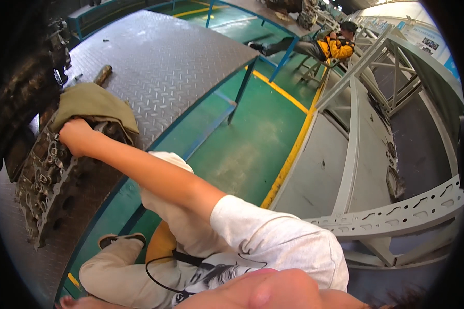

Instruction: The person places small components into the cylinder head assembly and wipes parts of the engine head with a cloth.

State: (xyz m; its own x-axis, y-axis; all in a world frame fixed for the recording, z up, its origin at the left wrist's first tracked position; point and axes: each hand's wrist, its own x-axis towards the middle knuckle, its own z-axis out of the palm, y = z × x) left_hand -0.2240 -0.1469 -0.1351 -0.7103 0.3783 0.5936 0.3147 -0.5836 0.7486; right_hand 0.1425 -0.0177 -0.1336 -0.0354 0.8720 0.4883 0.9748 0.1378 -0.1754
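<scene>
My right hand (78, 138) reaches across to the left with its fingers curled closed, at the upper end of a metal engine cylinder head (44, 183). Right beside it, an olive-green cloth (95, 105) lies draped over that end of the metal part. What the fingers grip is hidden from this view. The cylinder head rests tilted on a steel tread-plate tabletop (154, 62). Only a small part of my left hand (71, 303) shows at the lower left edge, close to my knee. Its fingers are mostly cut off.
Dark engine machinery (23, 98) stands at the far left. A rusty cylindrical part (103, 75) lies behind the cloth. On the right is a grey metal frame (353, 144). A seated person in a yellow jacket (336, 47) is farther back, near another blue-legged table (283, 59).
</scene>
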